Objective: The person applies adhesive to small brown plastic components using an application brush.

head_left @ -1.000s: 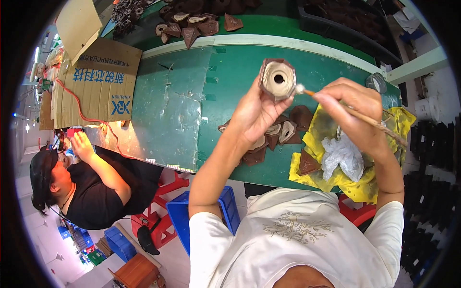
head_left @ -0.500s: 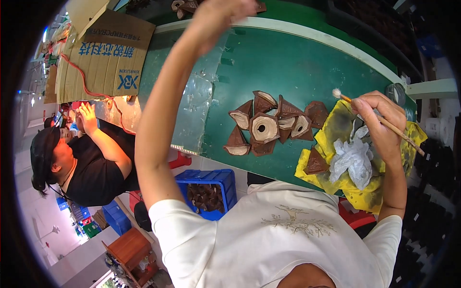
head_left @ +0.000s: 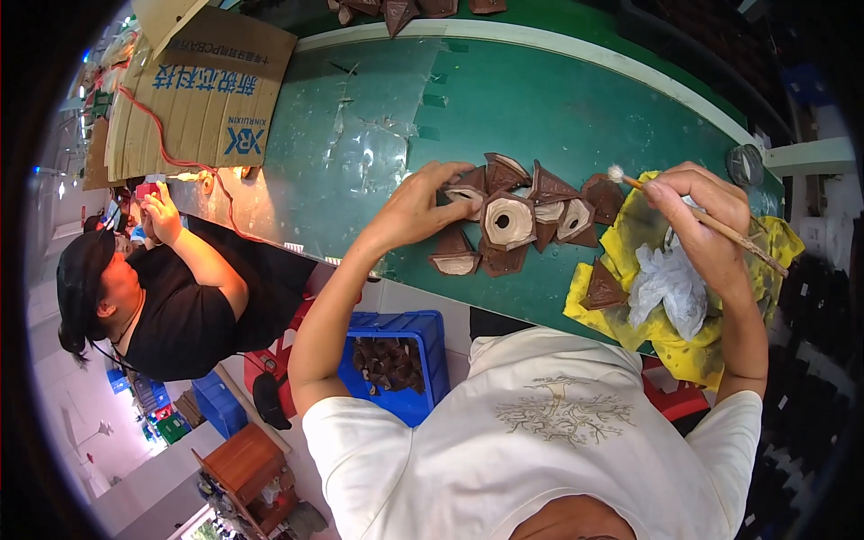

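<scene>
A single head-worn fisheye view looks steeply down from above the person's own shoulders onto the long green table (head_left: pixel 558 117), close enough that both forearms fill the middle; straight edges bow toward the dark rim.

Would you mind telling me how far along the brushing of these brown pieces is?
Done: more brown pieces lie at the belt's far edge. In hand: the left hand rests on the pile of brown pieces, while the right hand holds a brush. Left: that pile, plus a blue crate of similar pieces.
</scene>
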{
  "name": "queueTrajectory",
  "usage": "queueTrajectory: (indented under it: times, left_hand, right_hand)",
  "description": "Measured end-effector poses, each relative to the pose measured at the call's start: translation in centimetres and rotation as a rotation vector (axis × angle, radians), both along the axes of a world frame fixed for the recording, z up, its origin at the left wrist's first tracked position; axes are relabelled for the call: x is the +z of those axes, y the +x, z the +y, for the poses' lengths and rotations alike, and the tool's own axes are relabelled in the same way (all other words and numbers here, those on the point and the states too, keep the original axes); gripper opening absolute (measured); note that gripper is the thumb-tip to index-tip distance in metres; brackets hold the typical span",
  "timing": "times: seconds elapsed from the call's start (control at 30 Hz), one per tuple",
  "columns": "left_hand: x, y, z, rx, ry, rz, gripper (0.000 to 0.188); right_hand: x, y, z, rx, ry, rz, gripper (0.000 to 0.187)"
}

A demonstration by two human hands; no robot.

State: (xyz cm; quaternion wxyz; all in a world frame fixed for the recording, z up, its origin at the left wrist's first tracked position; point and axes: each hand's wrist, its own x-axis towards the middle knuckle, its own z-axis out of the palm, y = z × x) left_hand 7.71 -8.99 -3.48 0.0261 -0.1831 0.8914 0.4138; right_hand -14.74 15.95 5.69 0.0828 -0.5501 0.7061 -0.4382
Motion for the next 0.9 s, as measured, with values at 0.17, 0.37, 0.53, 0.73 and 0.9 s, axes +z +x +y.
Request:
queueTrajectory:
  times: [0.17, 0.37, 0.53, 0.73, 0.9]
  left_hand:
    - [-2.4, -0.5, -1.3, 0.299, 0.233, -0.02, 0.047]
    - [1.1, -0.6, -0.3, 0.6, 0.94, 0.281, 0.042]
    - [5.0, -2.3, 3.8, 0.45, 1.577, 0.75, 0.037]
    - [3.9, -4.7, 6.1, 0.272, 2.109, 0.876, 0.044]
    - [6.1, -6.2, 8.9, 0.317, 2.0, 0.752, 0.042]
  right_hand:
    - [0.2, 0.8, -0.3, 0.017, 0.003, -0.018, 0.006]
    - [1.2, 2.1, -1.2, 0.061, 0.01, -0.026, 0.006]
    - [2.9, 4.0, -3.1, 0.176, -0.2, 0.137, 0.006]
    - [3.9, 5.2, -3.9, 0.128, -0.282, 0.334, 0.014]
    - [3.4, 5.1, -4.1, 0.037, -0.332, 0.426, 0.015]
